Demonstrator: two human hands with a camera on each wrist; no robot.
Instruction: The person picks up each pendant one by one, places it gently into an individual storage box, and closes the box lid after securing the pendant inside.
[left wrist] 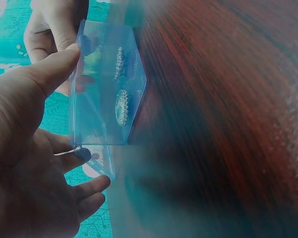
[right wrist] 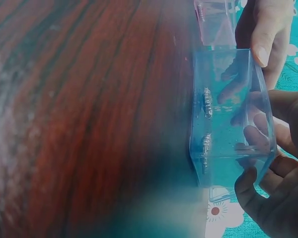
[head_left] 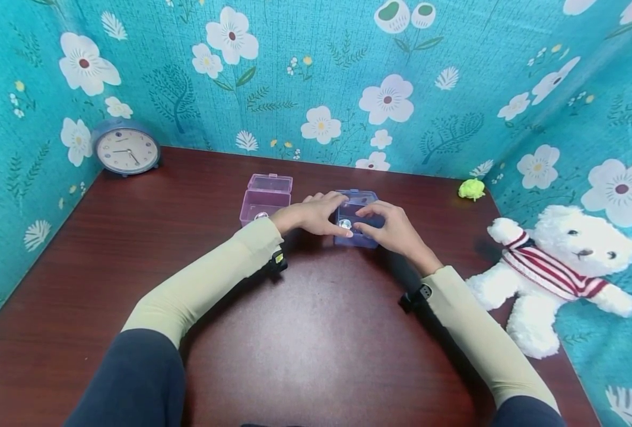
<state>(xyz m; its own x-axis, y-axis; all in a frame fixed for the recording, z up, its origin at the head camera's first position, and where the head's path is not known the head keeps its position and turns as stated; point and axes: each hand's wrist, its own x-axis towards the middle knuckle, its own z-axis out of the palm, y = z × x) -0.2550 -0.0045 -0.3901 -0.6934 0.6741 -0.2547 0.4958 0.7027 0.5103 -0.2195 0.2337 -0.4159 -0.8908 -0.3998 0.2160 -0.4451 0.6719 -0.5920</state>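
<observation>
A clear blue plastic box (head_left: pixel 357 239) stands on the table with its hinged lid (head_left: pixel 359 197) tipped back. Inside lie two glittering, jewel-like pieces (left wrist: pixel 121 106), seen through the wall; their exact kind is unclear. My left hand (head_left: pixel 316 214) holds the box at its left side, thumb on the front rim and fingers back by the lid. Over the opening, at the right side, is my right hand (head_left: pixel 398 231), its thumb and index finger apart. Nothing shows between them. Some right fingers (right wrist: pixel 283 134) appear partly through the clear wall.
Left of the blue box stands an open pink box (head_left: pixel 251 204) with a glittering piece (head_left: pixel 261 215) in it. A clock (head_left: pixel 127 150) sits at the back left. At the right are a yellow-green crumpled thing (head_left: pixel 472 189) and a white teddy bear (head_left: pixel 550 261).
</observation>
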